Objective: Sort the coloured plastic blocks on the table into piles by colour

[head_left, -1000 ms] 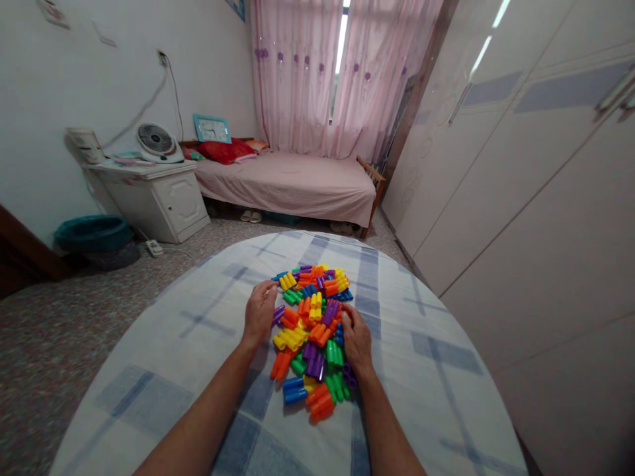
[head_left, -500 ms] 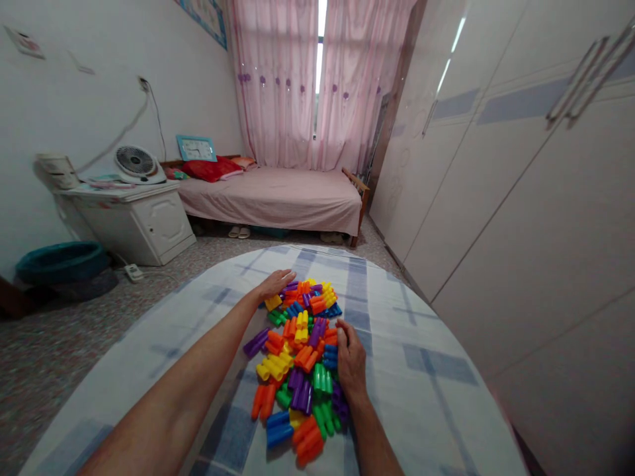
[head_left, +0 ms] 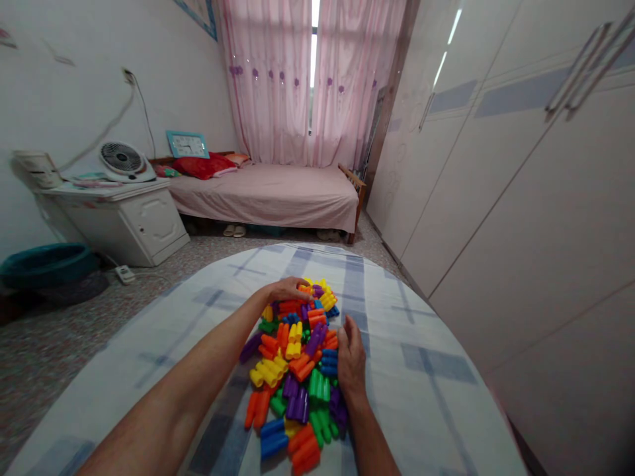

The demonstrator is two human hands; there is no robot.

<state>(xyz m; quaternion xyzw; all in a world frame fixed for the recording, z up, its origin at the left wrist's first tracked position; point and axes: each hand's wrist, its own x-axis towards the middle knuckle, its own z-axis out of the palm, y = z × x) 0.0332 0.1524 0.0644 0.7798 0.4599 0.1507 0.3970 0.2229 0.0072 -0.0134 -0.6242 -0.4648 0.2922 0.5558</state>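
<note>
A long heap of bullet-shaped plastic toy building blocks (head_left: 298, 400) in orange, yellow, green, blue and purple lies on the table, many joined side by side in twos and threes. My left hand (head_left: 290, 289) reaches over the far end of the heap, fingers stretched out across the orange and yellow blocks (head_left: 328, 301) there; its fingertips are partly hard to make out. Along the heap's right edge rests my right hand (head_left: 352, 360), open and on its side. Its palm faces the blue blocks (head_left: 329, 362) and purple blocks (head_left: 338, 406), and no block is gripped in it.
The round table wears a white and blue checked tablecloth (head_left: 421, 410). Beyond it stands a bed (head_left: 278, 192) with a pink sheet. To the left are a white cabinet (head_left: 153, 228) with a fan (head_left: 123, 160) and a teal bin (head_left: 49, 264). A tall wardrobe (head_left: 536, 218) runs along the right.
My left hand has moved from the heap's far left edge rightward and slightly nearer, onto the blocks. My right hand stays beside the heap. The view has shifted slightly.
</note>
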